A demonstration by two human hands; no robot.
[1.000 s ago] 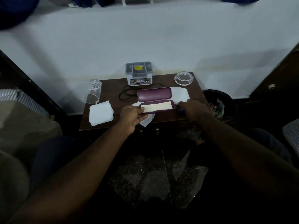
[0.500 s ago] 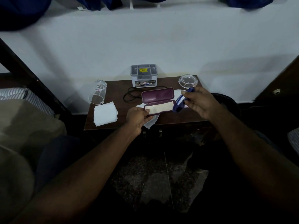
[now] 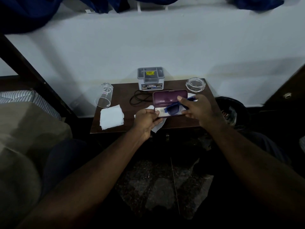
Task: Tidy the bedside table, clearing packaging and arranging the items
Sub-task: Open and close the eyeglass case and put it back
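Since half a second earlier, the blue glasses [image 3: 172,110] have been carried leftward by the right hand [image 3: 200,109], from a raised position beside the purple case [image 3: 170,98] to a position over its open lower half. The front of the glasses is now seen above the pale lining of that half. It cannot be told whether the lining is touched or only overhung.

One arm of the glasses is pinched between the thumb and the curled fingers of the right hand, and the remaining fingers are spread loosely below. The near left corner of the case is pinched by the left hand [image 3: 146,119], whose fingers are curled. The lid of the case is tilted back toward the wall.

The case lies at the middle of the brown table [image 3: 132,116], on a sheet of paper [image 3: 157,127] that shows at its near and far right edges. A grey box [image 3: 150,78] with a yellow label is placed at the rear edge, and a black cord [image 3: 140,99] is looped between it and the case. A glass ashtray [image 3: 195,84] is set at the rear right corner, well apart from the hands. At the left edge a tumbler [image 3: 104,97] lies on its side with its mouth toward the viewer, and a white tissue [image 3: 111,116] is spread just in front of it. A dark bin [image 3: 234,111] is seen on the floor just to the right of the table.
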